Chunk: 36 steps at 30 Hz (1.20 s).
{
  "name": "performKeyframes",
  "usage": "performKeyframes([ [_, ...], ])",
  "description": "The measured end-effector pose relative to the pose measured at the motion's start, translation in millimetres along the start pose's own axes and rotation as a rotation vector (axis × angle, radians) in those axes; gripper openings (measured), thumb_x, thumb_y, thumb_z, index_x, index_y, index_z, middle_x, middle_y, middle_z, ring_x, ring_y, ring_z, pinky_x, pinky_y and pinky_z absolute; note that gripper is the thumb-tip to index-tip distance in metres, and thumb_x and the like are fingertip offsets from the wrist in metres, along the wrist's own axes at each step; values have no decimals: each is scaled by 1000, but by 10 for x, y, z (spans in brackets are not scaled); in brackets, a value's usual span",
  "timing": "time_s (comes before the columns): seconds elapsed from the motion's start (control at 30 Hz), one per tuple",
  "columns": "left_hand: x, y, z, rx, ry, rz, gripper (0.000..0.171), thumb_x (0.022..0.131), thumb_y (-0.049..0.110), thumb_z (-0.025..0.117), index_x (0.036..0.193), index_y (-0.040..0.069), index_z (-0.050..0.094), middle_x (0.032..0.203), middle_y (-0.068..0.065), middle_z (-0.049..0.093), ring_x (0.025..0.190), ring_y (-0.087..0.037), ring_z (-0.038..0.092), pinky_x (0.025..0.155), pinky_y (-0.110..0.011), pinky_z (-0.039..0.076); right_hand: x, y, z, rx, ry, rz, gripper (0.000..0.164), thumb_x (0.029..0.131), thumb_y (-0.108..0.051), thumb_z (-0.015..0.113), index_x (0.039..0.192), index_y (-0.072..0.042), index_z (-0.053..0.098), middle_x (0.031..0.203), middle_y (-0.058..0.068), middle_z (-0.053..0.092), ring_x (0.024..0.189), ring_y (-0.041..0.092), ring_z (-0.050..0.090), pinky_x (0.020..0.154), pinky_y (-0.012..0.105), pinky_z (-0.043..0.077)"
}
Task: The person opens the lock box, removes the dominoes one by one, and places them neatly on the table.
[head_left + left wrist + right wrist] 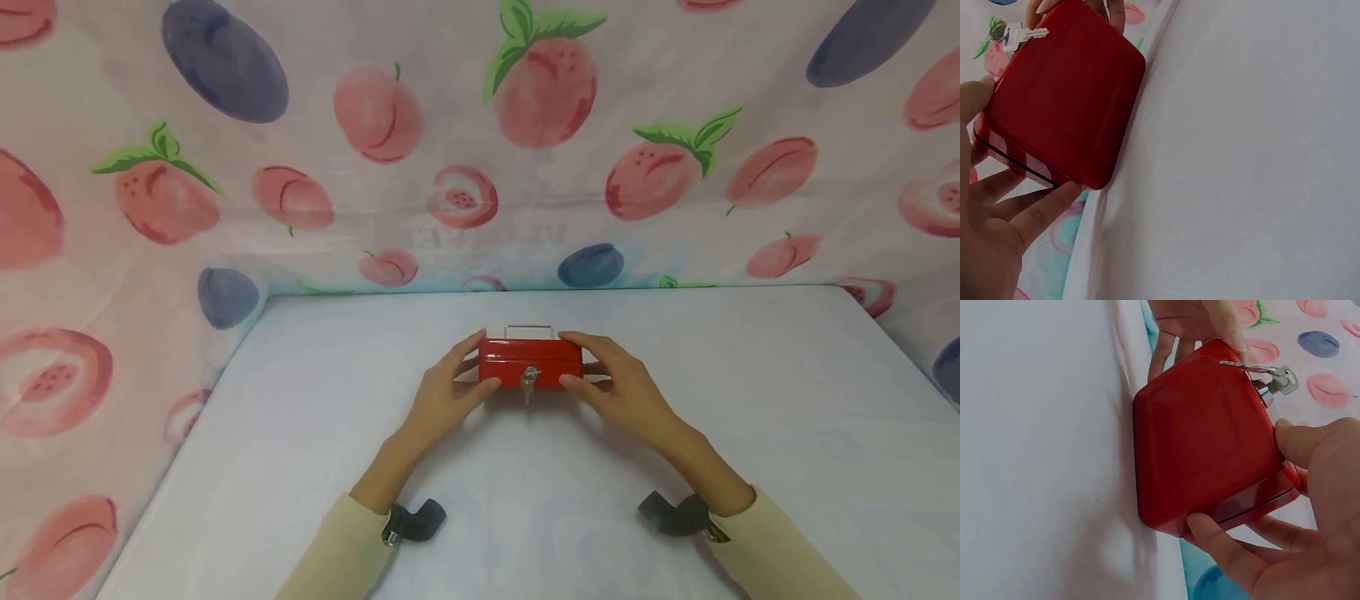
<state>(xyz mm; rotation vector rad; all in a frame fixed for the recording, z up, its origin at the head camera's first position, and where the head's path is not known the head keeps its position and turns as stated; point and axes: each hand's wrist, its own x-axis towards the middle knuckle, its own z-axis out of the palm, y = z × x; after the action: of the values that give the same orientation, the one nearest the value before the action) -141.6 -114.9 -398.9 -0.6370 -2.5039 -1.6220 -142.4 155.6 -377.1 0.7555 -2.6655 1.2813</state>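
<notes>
A small red metal cash box [495, 372] with a wire handle [528, 327] on its lid is held between both hands. Its front lock [531, 372] has a key [527, 393] hanging from it. My left hand [441, 392] grips the left end, thumb at the front and fingers along the side. My right hand [630, 390] holds the right end in the same way. Both wrist views show the box's smooth underside [1066, 94], so at least its front is off the table. In the right wrist view the keys [1282, 378] stick out beside the lock.
A white-covered table [300, 500] spreads beneath the hands. Behind it and at the sides hangs a fruit-printed cloth [450, 108]. Dark wrist mounts [418, 521] sit at both sleeve cuffs.
</notes>
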Motion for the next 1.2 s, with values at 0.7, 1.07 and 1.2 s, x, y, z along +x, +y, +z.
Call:
performKeyframes([
  [0.7, 4, 72, 62, -6, 50, -37, 73, 86, 9, 71, 149, 17, 34, 144, -7, 44, 126, -21, 48, 89, -28, 48, 2, 30, 130, 197, 130, -77, 58, 78, -1, 77, 132, -9, 57, 130, 8, 54, 115, 27, 56, 83, 41, 51],
  [1.07, -16, 6, 152, 13, 156, 37, 59, 82, 1, 73, 137, 9, 53, 140, -10, 49, 123, -22, 52, 89, -28, 48, -29, -277, 139, 117, 202, -96, 47, 69, 13, 78, 113, 7, 65, 125, 26, 54, 114, 41, 53, 79, 47, 51],
  [1.2, -29, -8, 170, -31, 170, 11, 56, 83, 2, 72, 135, 11, 56, 140, -8, 49, 122, -22, 53, 88, -31, 49, -29, -271, 161, 98, 209, -99, 46, 68, 13, 78, 112, 6, 65, 124, 26, 55, 114, 41, 54, 79, 47, 51],
])
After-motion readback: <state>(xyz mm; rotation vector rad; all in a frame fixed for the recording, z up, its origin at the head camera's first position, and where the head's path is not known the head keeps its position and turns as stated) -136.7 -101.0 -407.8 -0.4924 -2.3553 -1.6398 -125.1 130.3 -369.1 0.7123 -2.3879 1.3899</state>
